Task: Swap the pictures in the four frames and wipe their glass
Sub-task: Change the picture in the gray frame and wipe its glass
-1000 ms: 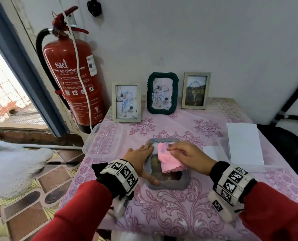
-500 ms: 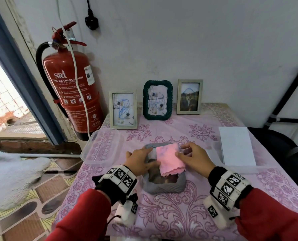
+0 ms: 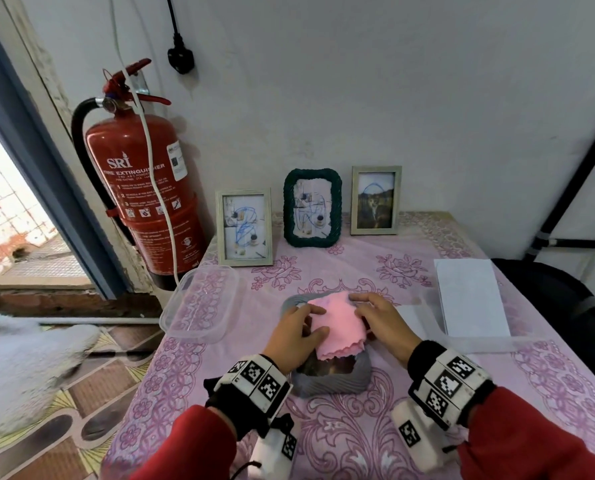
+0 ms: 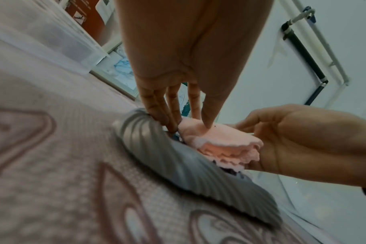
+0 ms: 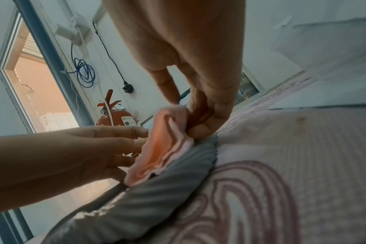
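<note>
Two hands are seen nearest, both over one grey frame (image 3: 330, 379) laid flat on the table (image 3: 358, 434). One pink cloth (image 3: 337, 327), folded in layers, is laid on the frame's glass. The cloth's right edge is pinched by the right hand (image 3: 381, 322), thumb and fingers curled round it. The left hand (image 3: 291, 336) is kept flat, fingers straight: thumb pressed on the cloth, fingertips (image 4: 163, 118) set on the frame's ridged left border. A dark picture is visible in the frame below the cloth.

Frames counted: four. One flat, three stood upright at the wall: pale frame (image 3: 244, 228) left, green frame (image 3: 312, 207) middle, pale frame (image 3: 375, 200) right. Blue scribbles are seen on all three.

One clear tub (image 3: 200, 303) is set at the table's left edge, well apart from the grey frame. One white sheet (image 3: 471, 297) is laid to the right.

Surface: pink floral tablecloth. Room: white wall, one red extinguisher (image 3: 140, 188) left of the table, one black plug (image 3: 181, 58) hung above, doorway and patterned floor tiles at far left.
</note>
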{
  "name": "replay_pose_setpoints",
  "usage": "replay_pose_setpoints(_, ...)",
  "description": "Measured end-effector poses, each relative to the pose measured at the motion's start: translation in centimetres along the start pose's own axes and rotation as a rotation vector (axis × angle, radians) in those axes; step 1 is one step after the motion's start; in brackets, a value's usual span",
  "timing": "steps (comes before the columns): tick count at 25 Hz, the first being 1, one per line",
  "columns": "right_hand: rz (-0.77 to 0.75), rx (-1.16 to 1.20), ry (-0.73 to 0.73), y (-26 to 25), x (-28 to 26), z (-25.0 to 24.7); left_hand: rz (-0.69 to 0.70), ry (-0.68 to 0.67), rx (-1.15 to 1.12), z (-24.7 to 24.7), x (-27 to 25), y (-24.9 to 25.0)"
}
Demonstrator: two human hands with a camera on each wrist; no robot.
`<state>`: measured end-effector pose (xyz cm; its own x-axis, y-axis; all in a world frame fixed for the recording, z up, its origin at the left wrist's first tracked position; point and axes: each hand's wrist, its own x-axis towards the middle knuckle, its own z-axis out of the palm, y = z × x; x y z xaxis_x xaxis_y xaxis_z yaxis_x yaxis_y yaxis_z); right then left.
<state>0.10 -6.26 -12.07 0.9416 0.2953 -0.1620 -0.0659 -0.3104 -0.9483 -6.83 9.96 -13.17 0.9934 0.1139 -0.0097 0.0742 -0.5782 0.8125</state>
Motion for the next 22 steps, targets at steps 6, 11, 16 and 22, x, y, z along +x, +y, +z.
replay_pose_setpoints(6, -0.124, 0.103, -0.046, -0.6, -1.4, 0.5, 0.028, 0.111, -0.276, 0.3, -0.1, 0.4)
replay_pose_setpoints(11, -0.186, 0.174, -0.105, -1.5, -1.6, 0.8, -0.011, 0.123, -0.6, -0.5, -0.2, 0.5)
replay_pose_setpoints(16, -0.111, 0.209, -0.144, -1.7, -1.4, 1.6, 0.007, 0.226, -0.681, -1.4, -0.4, 0.3)
replay_pose_setpoints(22, -0.078, -0.084, -0.084, -1.1, -0.9, 1.4, 0.073, 0.326, -0.526, -5.7, -0.8, -0.7)
